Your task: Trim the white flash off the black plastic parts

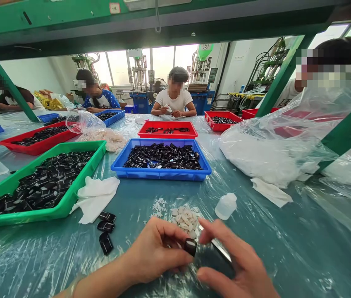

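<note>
My left hand (159,250) pinches a small glossy black piece with a pale oval mark (190,246) between thumb and fingers. Close on its right is my right hand (240,265), thumb and forefinger apart. A thin silver metal tool (222,250) runs along under that forefinger and appears tucked in the hand; its exact kind and the grip are partly hidden. Just beyond both hands lies a pile of small off-white pieces (186,218), with thin white scraps (159,206) beside it. Several loose black pieces (106,243) rest on the table left of my left hand.
A blue tray (161,175) and a green tray (101,153) hold many black pieces. Nearby are a small white bottle (225,206), a white cloth (96,196) and a large clear bag (256,153). Green shelf posts (282,76) frame the table. A co-worker (173,99) sits opposite.
</note>
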Motion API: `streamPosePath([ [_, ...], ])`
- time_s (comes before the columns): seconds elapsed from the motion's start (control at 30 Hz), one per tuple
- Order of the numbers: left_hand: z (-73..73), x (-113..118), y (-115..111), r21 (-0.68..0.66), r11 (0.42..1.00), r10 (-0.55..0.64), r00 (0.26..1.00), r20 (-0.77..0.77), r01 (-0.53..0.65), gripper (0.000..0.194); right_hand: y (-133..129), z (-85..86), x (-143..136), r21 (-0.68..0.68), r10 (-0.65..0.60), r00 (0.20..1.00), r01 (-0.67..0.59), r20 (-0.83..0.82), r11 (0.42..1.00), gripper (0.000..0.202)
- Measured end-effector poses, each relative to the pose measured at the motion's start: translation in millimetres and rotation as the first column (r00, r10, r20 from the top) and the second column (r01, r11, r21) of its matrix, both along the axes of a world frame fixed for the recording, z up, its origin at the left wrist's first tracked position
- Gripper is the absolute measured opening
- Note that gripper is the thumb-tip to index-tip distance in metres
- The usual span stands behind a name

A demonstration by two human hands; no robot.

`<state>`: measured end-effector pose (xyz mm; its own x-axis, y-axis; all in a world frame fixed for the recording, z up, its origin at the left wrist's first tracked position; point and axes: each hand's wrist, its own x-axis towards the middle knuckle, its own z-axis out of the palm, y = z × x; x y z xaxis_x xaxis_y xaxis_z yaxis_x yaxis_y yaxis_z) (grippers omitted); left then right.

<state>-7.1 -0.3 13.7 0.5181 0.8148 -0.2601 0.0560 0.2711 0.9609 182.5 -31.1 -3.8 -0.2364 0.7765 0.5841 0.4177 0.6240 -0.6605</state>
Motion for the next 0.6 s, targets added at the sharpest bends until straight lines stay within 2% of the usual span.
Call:
streamPosePath([
  [0.07,-1.0,-0.4,-0.1,0.111,0.993,0.041,0.999,-0.034,-0.037,0.015,7.1,6.0,8.7,0.109,-0.197,0.974,0.209,-0.110,0.972,0.045],
  [0.1,-1.4,-0.4,0.1,0.162,0.986,0.052,0.998,-0.042,-0.044,0.014,12.1,9.4,13.6,0.122,-0.315,0.934,0.336,-0.166,0.934,0.046],
  [0.17,-1.7,0.0,0.8,0.231,0.972,0.058,0.997,-0.040,-0.048,0.013,24.1,14.7,23.3,0.060,-0.502,0.833,0.527,-0.233,0.848,0.063],
  [0.23,-1.7,0.6,1.1,0.265,0.963,0.052,0.998,-0.030,-0.042,0.011,36.4,15.3,31.9,-0.106,-0.608,0.771,0.600,-0.189,0.793,0.083],
  [0.33,-1.8,0.7,0.8,0.272,0.962,0.043,0.999,-0.028,-0.034,0.012,50.1,4.6,40.3,-0.302,-0.621,0.782,0.579,-0.060,0.757,0.099],
  [0.43,-2.0,-0.2,0.5,0.202,0.979,0.047,0.997,-0.065,-0.033,0.016,56.9,-12.9,43.1,-0.360,-0.582,0.813,0.549,0.020,0.754,0.094],
  [0.5,-2.1,-0.6,0.5,0.136,0.990,0.049,0.996,-0.069,-0.039,0.017,59.4,-21.9,43.3,-0.369,-0.559,0.827,0.538,0.057,0.758,0.082],
  [0.6,-2.2,0.0,0.8,0.020,0.998,0.053,0.998,0.014,-0.053,0.017,61.6,-25.7,42.9,-0.349,-0.490,0.866,0.493,0.104,0.797,0.050],
])
